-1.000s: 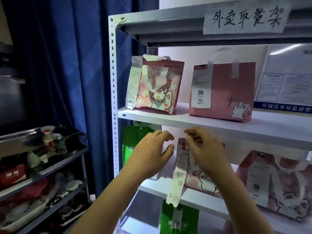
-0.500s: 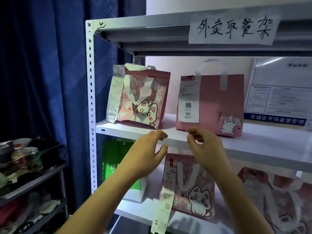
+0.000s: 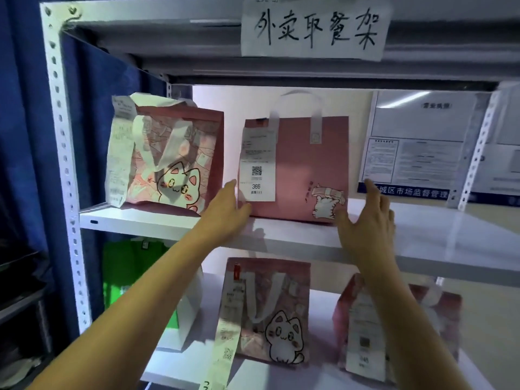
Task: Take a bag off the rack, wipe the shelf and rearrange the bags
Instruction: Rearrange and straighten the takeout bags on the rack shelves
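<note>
Upper shelf of the rack carries two pink bags: a cat-print bag at left, and a plain pink bag with one receipt marked 366. Left hand and right hand flank the plain bag's lower corners, each grip apart, fingers spread, contact unclear. Lower shelf holds three bags: one green, two pink.

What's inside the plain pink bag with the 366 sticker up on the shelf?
That can't be seen. The plain pink bag stands upright and its front hides everything inside. Only its white handles, the 366 receipt and a cat picture show. Both hands, left hand and right hand, reach toward its sides.
</note>
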`<action>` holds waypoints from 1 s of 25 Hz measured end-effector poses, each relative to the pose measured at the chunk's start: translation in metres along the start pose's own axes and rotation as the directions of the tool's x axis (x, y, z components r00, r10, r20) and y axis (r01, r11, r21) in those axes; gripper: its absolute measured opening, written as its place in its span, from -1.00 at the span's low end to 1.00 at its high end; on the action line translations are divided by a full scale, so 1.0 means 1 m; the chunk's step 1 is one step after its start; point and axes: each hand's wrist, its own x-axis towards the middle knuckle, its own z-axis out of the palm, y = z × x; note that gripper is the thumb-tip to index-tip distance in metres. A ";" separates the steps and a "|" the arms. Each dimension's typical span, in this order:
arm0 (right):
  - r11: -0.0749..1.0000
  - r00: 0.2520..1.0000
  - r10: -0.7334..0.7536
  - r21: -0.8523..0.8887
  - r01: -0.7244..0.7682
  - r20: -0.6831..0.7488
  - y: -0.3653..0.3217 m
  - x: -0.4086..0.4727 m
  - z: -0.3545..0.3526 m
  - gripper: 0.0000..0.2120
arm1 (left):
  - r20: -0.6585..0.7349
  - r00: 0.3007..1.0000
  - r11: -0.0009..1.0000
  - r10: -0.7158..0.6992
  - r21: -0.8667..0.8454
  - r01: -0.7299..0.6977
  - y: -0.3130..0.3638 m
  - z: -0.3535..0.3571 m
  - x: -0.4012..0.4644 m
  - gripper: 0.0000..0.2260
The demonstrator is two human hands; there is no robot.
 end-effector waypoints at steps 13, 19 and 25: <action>0.983 0.986 0.126 0.117 -0.139 0.107 0.018 0.028 -0.011 -0.49 | -0.024 0.996 0.993 -0.082 -0.086 0.080 0.004 0.040 0.034 -0.62; 0.980 0.984 0.177 0.102 -0.172 -0.038 0.043 0.030 -0.037 -0.64 | 0.006 1.000 0.984 -0.006 -0.179 0.007 0.030 0.071 0.026 -0.62; 0.967 0.965 0.235 0.124 -0.221 -0.115 0.088 0.035 -0.094 -0.64 | 0.053 0.997 0.977 0.048 -0.211 -0.036 0.086 0.116 0.013 -0.64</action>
